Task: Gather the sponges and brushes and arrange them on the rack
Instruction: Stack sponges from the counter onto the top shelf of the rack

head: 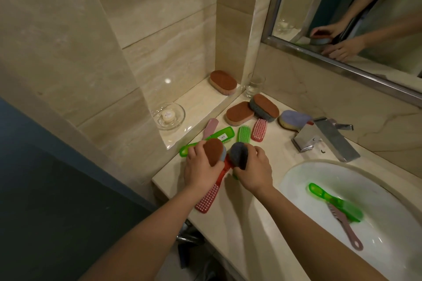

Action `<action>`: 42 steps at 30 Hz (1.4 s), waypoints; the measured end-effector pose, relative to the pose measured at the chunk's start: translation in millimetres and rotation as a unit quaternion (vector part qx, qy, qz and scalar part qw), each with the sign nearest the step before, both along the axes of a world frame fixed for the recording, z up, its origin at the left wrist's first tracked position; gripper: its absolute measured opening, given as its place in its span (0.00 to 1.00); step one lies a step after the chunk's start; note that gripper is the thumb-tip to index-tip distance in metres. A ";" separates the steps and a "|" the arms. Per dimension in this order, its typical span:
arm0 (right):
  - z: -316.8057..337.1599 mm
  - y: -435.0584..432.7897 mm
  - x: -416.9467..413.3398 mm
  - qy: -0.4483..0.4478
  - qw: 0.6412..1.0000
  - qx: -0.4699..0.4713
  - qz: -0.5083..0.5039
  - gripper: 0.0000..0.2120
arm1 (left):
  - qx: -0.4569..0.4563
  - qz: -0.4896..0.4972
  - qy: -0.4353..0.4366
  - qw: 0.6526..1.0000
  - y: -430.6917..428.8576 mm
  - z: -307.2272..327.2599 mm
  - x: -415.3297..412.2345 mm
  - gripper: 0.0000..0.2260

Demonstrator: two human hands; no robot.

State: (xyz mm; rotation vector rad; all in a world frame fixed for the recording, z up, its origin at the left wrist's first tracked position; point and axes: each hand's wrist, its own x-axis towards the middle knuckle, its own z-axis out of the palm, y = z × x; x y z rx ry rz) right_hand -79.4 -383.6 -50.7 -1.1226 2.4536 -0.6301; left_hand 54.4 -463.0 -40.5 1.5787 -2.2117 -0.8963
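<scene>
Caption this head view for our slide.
The left hand holds a brown-topped sponge, right hand a grey sponge, above a red brush.

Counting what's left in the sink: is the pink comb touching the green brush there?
Touching. The head view shows the pink comb lying across the green brush in the sink, its toothed end overlapping the brush's head.

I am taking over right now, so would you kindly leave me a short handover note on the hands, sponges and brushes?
Left hand grips a brown-faced sponge; right hand grips a grey sponge, both over the long red brush.
Loose: ledge sponge, counter sponges, purple sponge, small brushes; green brush and pink brush in the sink.
Done: nothing racked; no rack in view.
Left: gather everything, then arrange.
</scene>
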 end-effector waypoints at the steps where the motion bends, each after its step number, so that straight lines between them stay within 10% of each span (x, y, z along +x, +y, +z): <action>1: -5.2 -0.2 -1.8 -0.002 1.000 0.017 0.001 0.36 | 0.003 -0.003 0.007 1.000 1.3 0.8 -2.6 0.33; 10: -13.1 8.8 -9.1 -0.131 0.988 -0.063 -0.052 0.30 | 0.069 0.042 0.106 0.991 6.7 9.8 -18.0 0.32; 14: 14.5 10.5 -8.5 -0.373 0.886 -0.167 -0.222 0.15 | 0.085 0.071 0.141 0.984 12.5 23.5 -35.9 0.32; 18: 32.1 23.8 -21.2 -0.435 0.829 -0.215 -0.279 0.22 | 0.102 0.046 0.167 0.980 27.9 41.3 -58.4 0.31; 42: 211.4 257.1 -120.6 -0.048 0.883 -0.377 -0.276 0.28 | 0.090 -0.243 0.318 0.912 217.8 197.5 -222.3 0.32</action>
